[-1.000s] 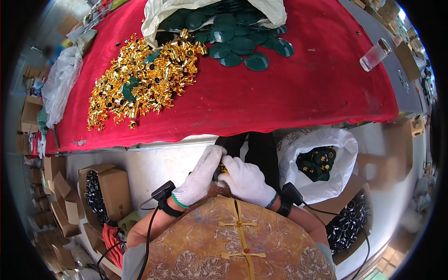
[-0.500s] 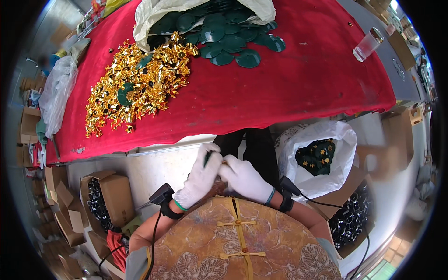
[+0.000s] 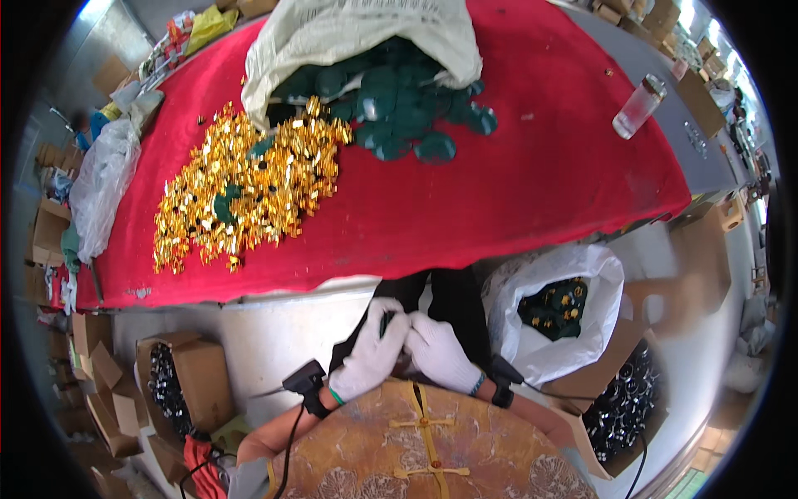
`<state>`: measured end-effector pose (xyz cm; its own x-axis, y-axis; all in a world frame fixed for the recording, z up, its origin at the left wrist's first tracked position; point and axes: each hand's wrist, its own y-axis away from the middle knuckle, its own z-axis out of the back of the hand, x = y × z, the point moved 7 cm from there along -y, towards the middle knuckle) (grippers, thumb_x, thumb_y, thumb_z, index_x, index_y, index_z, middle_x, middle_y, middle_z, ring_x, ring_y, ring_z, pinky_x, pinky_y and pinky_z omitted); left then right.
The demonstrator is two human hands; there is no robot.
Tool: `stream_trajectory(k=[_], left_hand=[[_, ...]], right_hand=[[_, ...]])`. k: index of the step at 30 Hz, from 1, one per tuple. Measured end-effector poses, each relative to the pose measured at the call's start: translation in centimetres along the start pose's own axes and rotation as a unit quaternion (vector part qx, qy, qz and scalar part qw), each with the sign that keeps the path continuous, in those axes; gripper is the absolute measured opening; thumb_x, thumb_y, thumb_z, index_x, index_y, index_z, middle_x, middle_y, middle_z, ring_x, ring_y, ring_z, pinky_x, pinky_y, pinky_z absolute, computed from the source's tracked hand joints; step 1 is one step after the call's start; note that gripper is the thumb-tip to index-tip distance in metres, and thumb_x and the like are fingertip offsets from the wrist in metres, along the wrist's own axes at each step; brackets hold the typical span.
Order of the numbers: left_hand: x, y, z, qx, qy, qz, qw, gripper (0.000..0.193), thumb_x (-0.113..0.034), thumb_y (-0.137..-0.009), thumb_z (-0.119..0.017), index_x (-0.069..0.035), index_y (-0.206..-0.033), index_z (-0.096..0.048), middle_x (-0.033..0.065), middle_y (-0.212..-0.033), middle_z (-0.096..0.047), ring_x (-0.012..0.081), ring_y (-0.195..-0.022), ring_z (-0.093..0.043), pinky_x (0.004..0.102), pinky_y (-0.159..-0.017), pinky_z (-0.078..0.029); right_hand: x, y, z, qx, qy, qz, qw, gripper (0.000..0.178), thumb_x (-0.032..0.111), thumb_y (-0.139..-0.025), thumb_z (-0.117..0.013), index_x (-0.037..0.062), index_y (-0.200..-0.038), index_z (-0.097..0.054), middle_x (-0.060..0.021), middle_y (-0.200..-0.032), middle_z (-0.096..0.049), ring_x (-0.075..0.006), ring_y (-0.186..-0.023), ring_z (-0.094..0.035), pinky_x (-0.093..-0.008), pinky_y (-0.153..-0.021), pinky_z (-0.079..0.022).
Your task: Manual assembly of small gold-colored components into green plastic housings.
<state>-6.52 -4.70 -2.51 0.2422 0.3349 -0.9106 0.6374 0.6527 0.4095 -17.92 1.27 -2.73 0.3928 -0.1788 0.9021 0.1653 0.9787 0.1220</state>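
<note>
My left hand (image 3: 370, 353), in a white knit glove, is closed around a dark green disc (image 3: 386, 323). Only a sliver of that disc shows between the fingers. Pressed up against it, my gloved right hand (image 3: 442, 356) has its fingertips pinched together, and whatever they hold is hidden. Both hands are low in front of my body, between the red-covered table (image 3: 532, 200) and my patterned tan garment. On the table, a heap of shiny gold pieces (image 3: 249, 179) lies beside a pile of green discs (image 3: 399, 108) spilling from a white sack (image 3: 357, 29).
An open white bag (image 3: 557, 358) at my right holds green discs with gold pieces. Cardboard boxes of dark shiny parts stand on the left (image 3: 204, 382) and right (image 3: 586, 391). A clear glass (image 3: 638, 108) stands at the table's right; a plastic bag (image 3: 104, 187) hangs at its left edge.
The whole scene sits lower in the picture, with more of the white sack showing. My hands stay together, and the left still grips the green disc.
</note>
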Motion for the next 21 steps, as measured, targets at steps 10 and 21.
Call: stream_trajectory(k=[10, 21], left_hand=[[1.8, -2.1, 0.8, 0.065, 0.235, 0.093, 0.965, 0.047, -0.050, -0.111, -0.053, -0.009, -0.134, -0.050, 0.0103, -0.114, -0.061, 0.0197, -0.096, -0.066, 0.0385, -0.079, -0.061], [1.8, -1.0, 0.8, 0.083, 0.343, 0.084, 0.932, 0.048, -0.051, -0.110, -0.054, -0.008, -0.132, -0.051, 0.0141, -0.113, -0.063, 0.0250, -0.095, -0.068, 0.0403, -0.079, -0.060]], right_hand=[[0.5, 6.5, 20.8, -0.151, 0.557, -0.081, 0.813, 0.025, 0.017, -0.082, -0.078, 0.0007, -0.098, -0.066, -0.0177, -0.102, -0.065, -0.0390, -0.104, -0.064, -0.0512, -0.085, -0.053], [2.4, -20.1, 16.5, -0.229, 0.469, 0.181, 0.833, 0.076, 0.052, -0.089, -0.074, -0.0019, -0.139, -0.056, -0.0229, -0.145, -0.056, -0.0389, -0.137, -0.050, -0.0575, -0.119, -0.027]])
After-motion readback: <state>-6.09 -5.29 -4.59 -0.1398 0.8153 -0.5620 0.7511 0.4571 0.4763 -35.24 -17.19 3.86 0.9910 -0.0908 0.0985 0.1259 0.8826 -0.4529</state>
